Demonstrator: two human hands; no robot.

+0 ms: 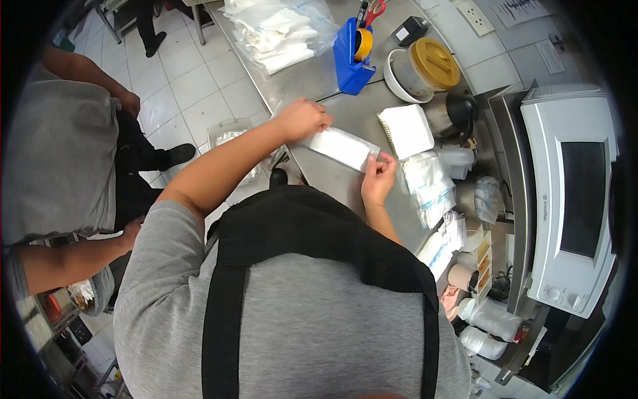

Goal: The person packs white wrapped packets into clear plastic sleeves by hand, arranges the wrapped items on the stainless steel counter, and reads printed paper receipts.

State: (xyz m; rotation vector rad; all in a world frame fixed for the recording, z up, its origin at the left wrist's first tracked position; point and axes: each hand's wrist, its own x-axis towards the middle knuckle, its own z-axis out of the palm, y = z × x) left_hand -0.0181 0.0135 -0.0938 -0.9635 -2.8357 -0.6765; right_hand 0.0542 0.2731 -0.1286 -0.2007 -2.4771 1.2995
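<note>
A flat clear plastic bag (342, 147) with a white folded piece inside, perhaps a napkin, lies low over the steel table. Its far-left end is pinched by my left hand (304, 121), whose fingers are closed. My right hand (379, 179) grips the opposite end, thumb on the plastic and fingers curled around the edge. A stack of white napkins (407, 131) sits just beyond my right hand. Closer to that wrist are several packed white bags (428, 185) with blue print.
A blue tape dispenser (352, 63) holds yellow tape and red scissors (375, 10). Behind are a big bag of white bundles (282, 33), a yellow-lidded container (433, 64) and a white microwave (571, 199). Another person (60, 153) stands at left, near a floor bin (229, 126).
</note>
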